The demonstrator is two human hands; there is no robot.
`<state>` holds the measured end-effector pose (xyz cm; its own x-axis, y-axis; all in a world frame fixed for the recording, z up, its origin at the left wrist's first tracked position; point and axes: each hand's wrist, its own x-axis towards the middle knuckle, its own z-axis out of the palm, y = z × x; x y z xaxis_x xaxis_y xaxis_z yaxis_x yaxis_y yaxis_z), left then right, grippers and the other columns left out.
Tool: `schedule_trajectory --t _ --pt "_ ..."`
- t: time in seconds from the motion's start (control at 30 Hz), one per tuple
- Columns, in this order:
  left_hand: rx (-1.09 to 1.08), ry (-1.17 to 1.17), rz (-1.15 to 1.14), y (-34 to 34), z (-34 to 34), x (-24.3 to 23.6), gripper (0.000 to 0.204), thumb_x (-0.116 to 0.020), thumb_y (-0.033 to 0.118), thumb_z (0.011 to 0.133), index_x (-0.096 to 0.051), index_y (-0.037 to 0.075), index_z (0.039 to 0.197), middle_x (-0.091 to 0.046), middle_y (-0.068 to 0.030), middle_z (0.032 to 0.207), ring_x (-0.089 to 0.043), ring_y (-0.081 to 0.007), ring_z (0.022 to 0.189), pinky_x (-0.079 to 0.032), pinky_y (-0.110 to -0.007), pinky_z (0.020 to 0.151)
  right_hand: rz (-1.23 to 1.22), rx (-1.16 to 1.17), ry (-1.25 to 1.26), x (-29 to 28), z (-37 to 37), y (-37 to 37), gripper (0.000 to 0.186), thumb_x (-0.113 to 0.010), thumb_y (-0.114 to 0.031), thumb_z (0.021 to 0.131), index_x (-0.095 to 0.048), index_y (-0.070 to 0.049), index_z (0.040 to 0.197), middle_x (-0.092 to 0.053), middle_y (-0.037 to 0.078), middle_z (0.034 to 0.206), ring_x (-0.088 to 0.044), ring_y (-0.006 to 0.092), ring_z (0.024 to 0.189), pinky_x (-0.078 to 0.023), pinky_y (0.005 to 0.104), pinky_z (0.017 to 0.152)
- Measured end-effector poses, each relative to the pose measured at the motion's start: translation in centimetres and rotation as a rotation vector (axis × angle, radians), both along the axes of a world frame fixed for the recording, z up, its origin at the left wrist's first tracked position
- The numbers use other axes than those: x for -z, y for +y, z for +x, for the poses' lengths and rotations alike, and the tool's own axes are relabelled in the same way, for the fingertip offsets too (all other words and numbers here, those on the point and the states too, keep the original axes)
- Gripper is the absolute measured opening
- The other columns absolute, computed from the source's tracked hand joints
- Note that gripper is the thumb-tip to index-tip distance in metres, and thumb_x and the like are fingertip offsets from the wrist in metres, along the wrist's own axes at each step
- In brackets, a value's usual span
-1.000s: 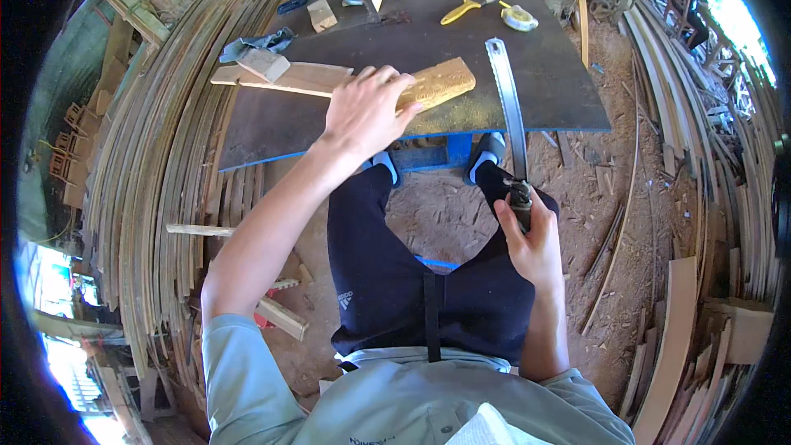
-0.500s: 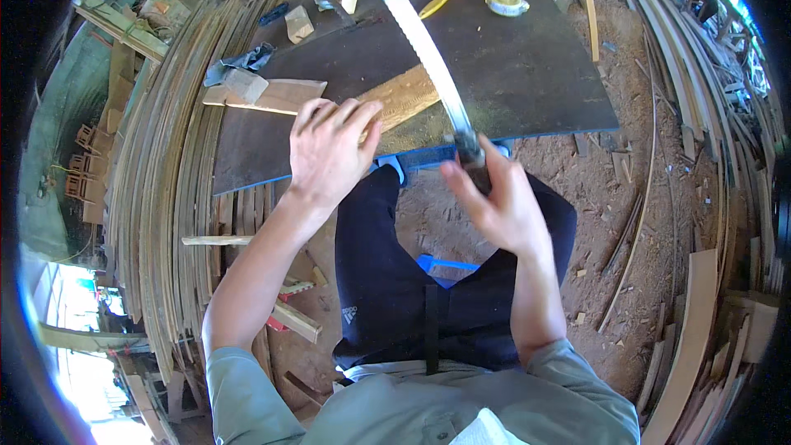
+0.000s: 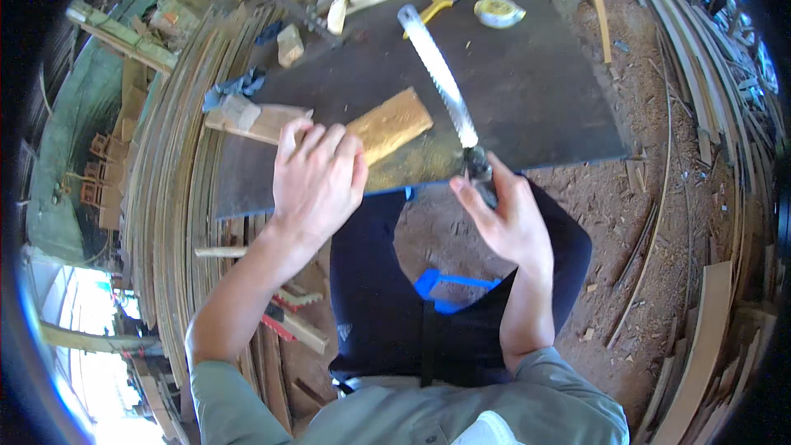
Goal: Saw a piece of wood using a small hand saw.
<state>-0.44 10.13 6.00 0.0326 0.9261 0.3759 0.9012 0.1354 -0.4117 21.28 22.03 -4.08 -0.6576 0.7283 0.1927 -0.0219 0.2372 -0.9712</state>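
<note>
My left hand (image 3: 317, 173) is closed over the near-left end of a short wooden board (image 3: 394, 125) on the dark tabletop (image 3: 544, 115). The board's far end points up and to the right, its face rough and yellowish. In my right hand (image 3: 512, 218) is the dark handle of a hand saw (image 3: 441, 78). Its long, bright, toothed blade points away over the table, apart from the board, to its right. Fine sawdust lies by the board near the table's front edge.
Left on the table lie another wood piece (image 3: 272, 125), a blue cloth (image 3: 235, 89) and a small wood block (image 3: 290, 45). Farther back are a yellow-handled brush (image 3: 432, 12), a tape measure (image 3: 498, 10) and a pale carved stick (image 3: 340, 0). Long wood strips (image 3: 177, 156) flank the table's left side.
The saw has moved right, off the board, and its blade no longer crosses the board's end. My left hand and the board have shifted slightly left and nearer.
</note>
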Motion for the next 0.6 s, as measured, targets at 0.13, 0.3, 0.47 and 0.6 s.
schedule_trajectory --t 0.13,0.3,0.47,0.6 --pt "0.009 -0.133 -0.050 0.6 0.0 0.3 0.006 -0.074 0.013 0.091 -0.069 0.010 0.091 -0.069 -0.0051 0.089 -0.070 -0.0272 0.087 -0.050 -0.042 0.091 -0.043 -0.014 -0.024 0.3 1.4 0.7 0.032 -0.071 -0.030 0.103 -0.063 0.001 0.102 -0.069 0.028 0.079 -0.072 0.0485 0.090 -0.053 0.0469 0.067" --pt "-0.021 -0.269 -0.002 -0.1 0.6 1.6 0.032 -0.074 0.022 0.098 -0.071 0.006 0.125 -0.071 -0.0128 0.125 -0.071 -0.0330 0.110 -0.058 -0.043 0.093 0.012 -0.028 -0.032 0.0 2.4 1.0 0.037 -0.071 -0.033 0.103 -0.061 0.003 0.106 -0.064 0.028 0.070 -0.069 0.0497 0.077 -0.048 0.0512 0.058" --pt "-0.013 -0.290 -0.016 -2.8 3.2 3.4 0.060 -0.079 0.026 0.092 -0.063 0.001 0.144 -0.060 -0.0183 0.150 -0.061 -0.0385 0.130 -0.050 -0.047 0.111 -0.021 0.008 -0.025 0.8 3.3 1.3 0.033 -0.072 -0.032 0.105 -0.064 0.000 0.106 -0.053 0.008 0.060 -0.054 0.0129 0.052 -0.041 0.0347 0.053" --pt "-0.013 -0.306 -0.037 -3.8 2.5 3.7 0.059 -0.079 0.023 0.091 -0.063 0.002 0.144 -0.058 -0.0170 0.152 -0.060 -0.0382 0.132 -0.049 -0.047 0.113 -0.024 -0.007 -0.042 0.5 3.4 1.3 0.036 -0.072 -0.034 0.105 -0.063 0.001 0.106 -0.053 0.008 0.060 -0.053 0.0123 0.053 -0.041 0.0345 0.053"
